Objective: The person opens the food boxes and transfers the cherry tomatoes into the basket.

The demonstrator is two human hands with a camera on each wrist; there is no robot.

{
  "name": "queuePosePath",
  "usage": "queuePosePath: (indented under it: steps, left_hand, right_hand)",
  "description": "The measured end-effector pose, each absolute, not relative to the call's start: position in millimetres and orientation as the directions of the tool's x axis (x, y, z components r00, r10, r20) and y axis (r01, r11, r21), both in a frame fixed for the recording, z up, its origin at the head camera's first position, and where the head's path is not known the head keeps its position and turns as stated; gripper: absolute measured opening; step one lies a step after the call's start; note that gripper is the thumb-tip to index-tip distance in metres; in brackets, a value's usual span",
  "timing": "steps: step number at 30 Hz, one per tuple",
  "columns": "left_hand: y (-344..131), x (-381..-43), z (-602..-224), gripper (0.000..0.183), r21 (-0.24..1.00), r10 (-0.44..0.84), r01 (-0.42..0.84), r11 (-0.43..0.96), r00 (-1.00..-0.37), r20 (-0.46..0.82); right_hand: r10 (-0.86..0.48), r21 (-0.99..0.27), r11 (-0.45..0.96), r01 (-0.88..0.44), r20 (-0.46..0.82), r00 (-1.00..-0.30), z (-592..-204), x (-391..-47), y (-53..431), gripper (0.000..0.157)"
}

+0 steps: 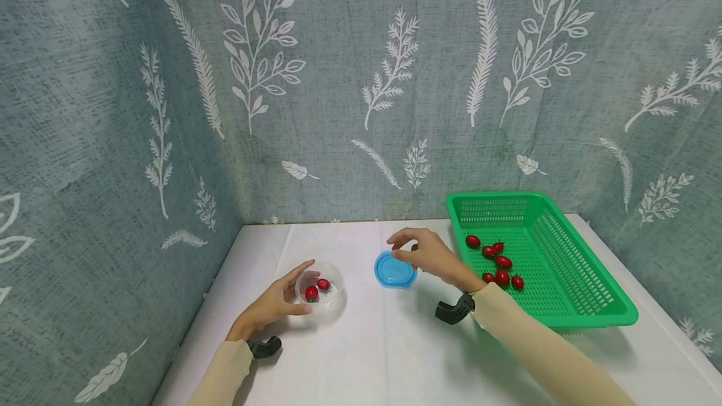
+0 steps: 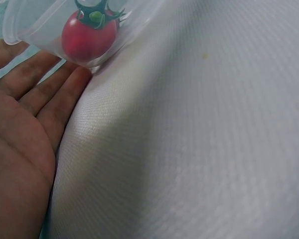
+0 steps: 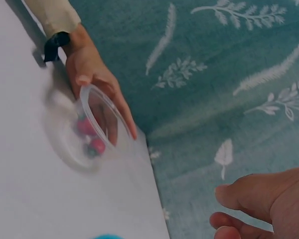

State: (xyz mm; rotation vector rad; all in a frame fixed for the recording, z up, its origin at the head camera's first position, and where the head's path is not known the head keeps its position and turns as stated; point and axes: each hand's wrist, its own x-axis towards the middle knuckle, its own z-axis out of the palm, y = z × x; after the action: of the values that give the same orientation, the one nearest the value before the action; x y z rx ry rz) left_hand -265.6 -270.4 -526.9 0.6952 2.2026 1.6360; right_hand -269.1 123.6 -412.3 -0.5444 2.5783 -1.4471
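Observation:
A clear plastic cup on the white table holds two cherry tomatoes, one with its green stem cap showing in the left wrist view. My left hand holds the cup from its left side, thumb at the near side and fingers along the far side. Over a small blue lid in the middle of the table is my right hand. Its thumb and bent fingers stand apart, and no object shows between them. The lid's right edge is partly hidden under that hand.
To the right stands a green plastic basket with several cherry tomatoes in its left part; my right forearm passes over its near left corner. A grey-green leaf-patterned cloth borders the table behind and at both sides.

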Motion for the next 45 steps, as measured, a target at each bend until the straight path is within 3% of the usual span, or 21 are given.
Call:
queuePosePath:
  steps: [24,45]
  left_hand:
    - [-269,-265,-528,0.100,0.945,0.526,0.184,0.271,-0.850,0.015]
    - [-272,-263,-527,0.099,0.952,0.525,0.165,0.259,-0.851,0.005]
  right_hand:
    - [-0.526,-0.866,0.410,-0.286,0.032,-0.850,-440,-262,14,0.016]
    - [-0.584,-0.802,0.500,-0.327,-0.033,-0.811,-466,-271,-16,0.027]
